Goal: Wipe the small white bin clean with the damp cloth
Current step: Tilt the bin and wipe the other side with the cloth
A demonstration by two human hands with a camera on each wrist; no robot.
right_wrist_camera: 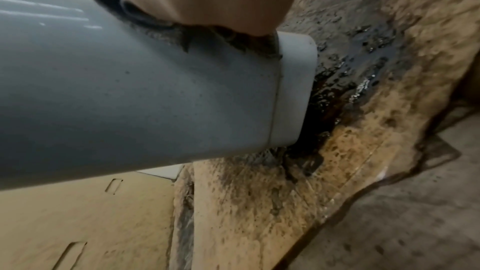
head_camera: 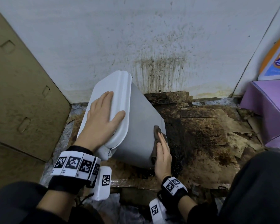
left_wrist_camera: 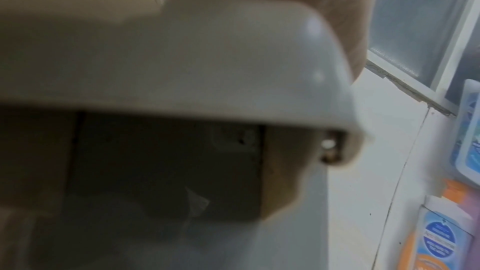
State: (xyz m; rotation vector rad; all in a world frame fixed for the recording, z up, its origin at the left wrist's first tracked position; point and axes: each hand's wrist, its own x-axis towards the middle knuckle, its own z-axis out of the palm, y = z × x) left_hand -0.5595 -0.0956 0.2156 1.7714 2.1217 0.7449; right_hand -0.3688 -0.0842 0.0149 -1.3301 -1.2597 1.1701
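The small white bin [head_camera: 139, 120] leans tilted on the floor, its closed lid [head_camera: 118, 94] turned toward me and to the left. My left hand [head_camera: 103, 117] lies flat on the lid with fingers spread and straight. My right hand [head_camera: 162, 151] presses a dark brown cloth [head_camera: 157, 131] against the bin's right side wall near its bottom edge, fingers straight. In the right wrist view the cloth [right_wrist_camera: 161, 28] sits bunched under the palm against the bin wall [right_wrist_camera: 145, 98]. The left wrist view is filled by the blurred lid rim [left_wrist_camera: 207, 59].
Stained, wet cardboard [head_camera: 200, 136] covers the floor under and right of the bin, with a black sticky patch [head_camera: 176, 143]. A spattered white wall [head_camera: 152, 46] stands behind. Brown cardboard [head_camera: 19, 94] leans at left; a purple box [head_camera: 268, 110] sits at right.
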